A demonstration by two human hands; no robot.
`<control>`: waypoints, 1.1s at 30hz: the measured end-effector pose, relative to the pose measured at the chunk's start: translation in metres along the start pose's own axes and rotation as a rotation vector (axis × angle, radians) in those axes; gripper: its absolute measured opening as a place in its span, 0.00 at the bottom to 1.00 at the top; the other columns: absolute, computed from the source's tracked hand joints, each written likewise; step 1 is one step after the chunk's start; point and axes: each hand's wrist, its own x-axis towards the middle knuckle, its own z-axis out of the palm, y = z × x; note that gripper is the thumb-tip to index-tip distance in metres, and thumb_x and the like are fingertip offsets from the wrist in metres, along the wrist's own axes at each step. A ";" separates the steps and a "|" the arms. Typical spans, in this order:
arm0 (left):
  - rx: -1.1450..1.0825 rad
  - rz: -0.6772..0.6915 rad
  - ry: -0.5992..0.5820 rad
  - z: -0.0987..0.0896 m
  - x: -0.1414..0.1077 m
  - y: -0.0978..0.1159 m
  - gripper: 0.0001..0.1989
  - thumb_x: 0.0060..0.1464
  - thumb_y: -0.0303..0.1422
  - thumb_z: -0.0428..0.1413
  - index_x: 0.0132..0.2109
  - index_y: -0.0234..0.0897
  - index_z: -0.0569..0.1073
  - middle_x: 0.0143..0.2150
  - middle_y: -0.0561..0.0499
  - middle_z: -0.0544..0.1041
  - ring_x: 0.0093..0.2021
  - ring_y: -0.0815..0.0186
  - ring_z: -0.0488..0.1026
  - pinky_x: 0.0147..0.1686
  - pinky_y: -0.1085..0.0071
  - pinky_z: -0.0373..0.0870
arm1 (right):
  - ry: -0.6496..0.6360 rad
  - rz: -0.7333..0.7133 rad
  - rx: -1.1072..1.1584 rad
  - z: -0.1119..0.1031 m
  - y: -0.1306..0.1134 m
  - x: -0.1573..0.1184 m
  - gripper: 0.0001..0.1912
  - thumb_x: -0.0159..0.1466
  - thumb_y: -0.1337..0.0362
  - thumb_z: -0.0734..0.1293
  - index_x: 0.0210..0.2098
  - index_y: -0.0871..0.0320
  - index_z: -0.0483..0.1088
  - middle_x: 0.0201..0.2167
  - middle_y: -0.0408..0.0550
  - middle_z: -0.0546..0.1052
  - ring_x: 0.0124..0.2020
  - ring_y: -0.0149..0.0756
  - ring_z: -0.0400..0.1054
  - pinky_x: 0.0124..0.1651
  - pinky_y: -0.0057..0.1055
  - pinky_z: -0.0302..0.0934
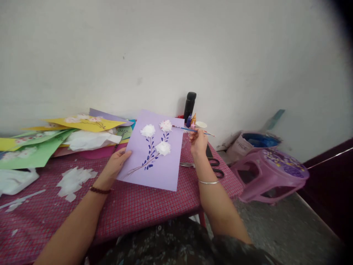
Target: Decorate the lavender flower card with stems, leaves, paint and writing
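A sheet of purple paper (135,147) is tilted up over the table, its left edge gripped by my left hand (120,161). It bears three white tissue flowers, a brown stem and dark blue leaves. The upper right flower (166,125) has small reddish marks. My right hand (199,141) pinches a thin paintbrush (185,129), whose tip is at that flower's right edge. Behind my right hand stand small paint bottles, one blue (189,120) and one orange (193,119), and a pale round dish (201,124).
Colored sheets with flowers (91,123) pile up at the left on the checked tablecloth (124,206), near white tissue pieces (75,180). Scissors (217,173) lie right of the paper. A black bottle (190,104) stands by the wall; a pink stool (256,180) is at right.
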 end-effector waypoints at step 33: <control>0.108 0.049 -0.007 0.000 0.000 0.001 0.27 0.35 0.47 0.72 0.40 0.36 0.78 0.31 0.50 0.82 0.32 0.60 0.79 0.34 0.68 0.77 | -0.048 0.030 -0.004 0.000 -0.002 -0.001 0.05 0.60 0.63 0.65 0.28 0.55 0.68 0.16 0.35 0.73 0.14 0.24 0.61 0.18 0.20 0.53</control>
